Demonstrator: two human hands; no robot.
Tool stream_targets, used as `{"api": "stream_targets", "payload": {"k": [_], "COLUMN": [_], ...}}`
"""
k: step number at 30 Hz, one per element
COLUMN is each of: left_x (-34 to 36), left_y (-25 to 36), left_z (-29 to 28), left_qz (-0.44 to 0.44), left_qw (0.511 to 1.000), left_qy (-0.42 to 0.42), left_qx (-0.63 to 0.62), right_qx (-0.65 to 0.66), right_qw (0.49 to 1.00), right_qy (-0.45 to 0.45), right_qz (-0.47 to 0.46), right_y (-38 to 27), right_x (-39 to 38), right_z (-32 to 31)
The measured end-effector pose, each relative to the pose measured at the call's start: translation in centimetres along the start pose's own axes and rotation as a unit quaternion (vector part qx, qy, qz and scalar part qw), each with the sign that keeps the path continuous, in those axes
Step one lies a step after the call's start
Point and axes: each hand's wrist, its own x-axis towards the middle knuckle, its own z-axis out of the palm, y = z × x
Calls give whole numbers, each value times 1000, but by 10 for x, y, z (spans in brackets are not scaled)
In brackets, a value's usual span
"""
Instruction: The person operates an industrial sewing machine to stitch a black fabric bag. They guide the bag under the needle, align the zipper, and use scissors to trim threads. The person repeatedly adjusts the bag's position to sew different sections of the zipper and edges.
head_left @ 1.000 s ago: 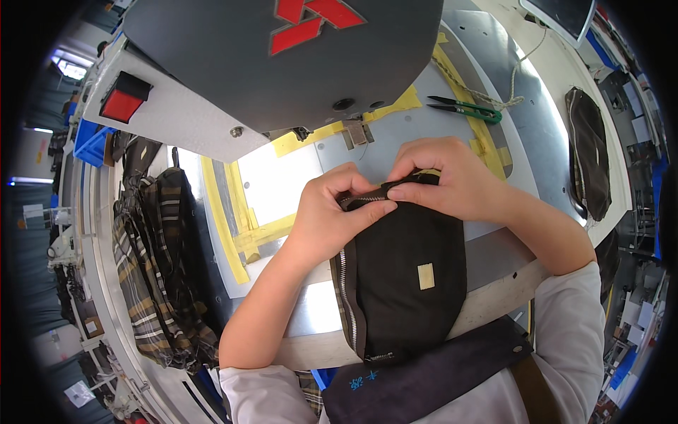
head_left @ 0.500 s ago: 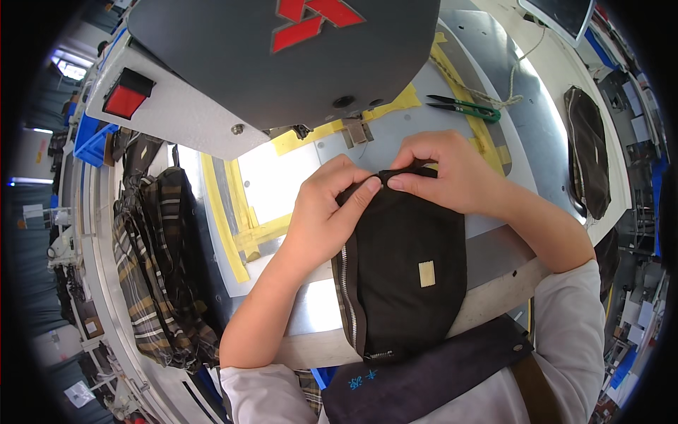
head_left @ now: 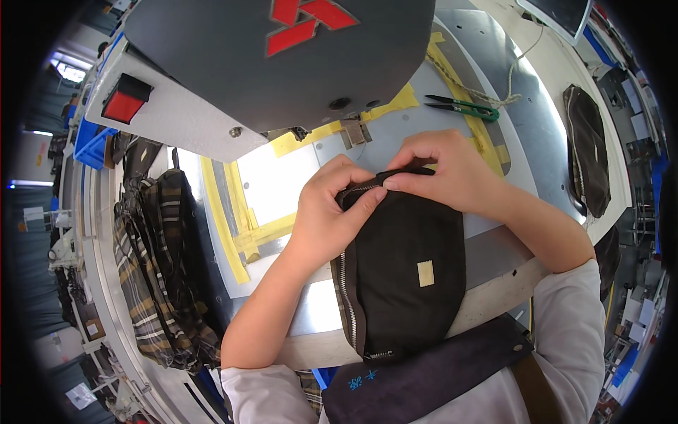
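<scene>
"So, what takes up most of your feed?"

"From my remote seat, I see the metal worktop (head_left: 314,314) first, then the dark machine head (head_left: 311,71) above it. Plaid fabric (head_left: 145,283) bunches on the left."

"And the black pouch (head_left: 399,261)?"

"It lies over the worktop's near edge, its zip (head_left: 344,279) running down the left side."

"How's the grip?"

"I see the left hand (head_left: 328,208) pinching its far end between thumb and fingers, and the right hand (head_left: 445,173) clamped likewise just beside, thumb tips nearly touching."

"Anything smaller?"

"Green snips (head_left: 470,109) lie beyond the right hand, and a pale patch (head_left: 425,273) sits on the pouch."
</scene>
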Motion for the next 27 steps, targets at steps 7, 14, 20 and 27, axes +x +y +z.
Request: {"api": "stream_targets", "payload": {"k": [7, 14, 20, 27], "left_x": [0, 3, 5, 3], "left_y": [0, -2, 1, -7], "left_z": [0, -6, -14, -8], "left_qz": [-11, -17, -63, 6], "left_qw": [1000, 999, 990, 999], "left_qy": [0, -41, -78, -41], "left_qx": [-14, -22, -101, -24], "right_qx": [18, 65, 17, -21], "right_qw": [1000, 997, 1000, 999], "right_qy": [-12, -27, -24, -1], "right_qz": [13, 38, -1, -31], "right_y": [1, 3, 0, -1], "right_x": [2, 5, 5, 3], "right_z": [0, -1, -3, 1]}}
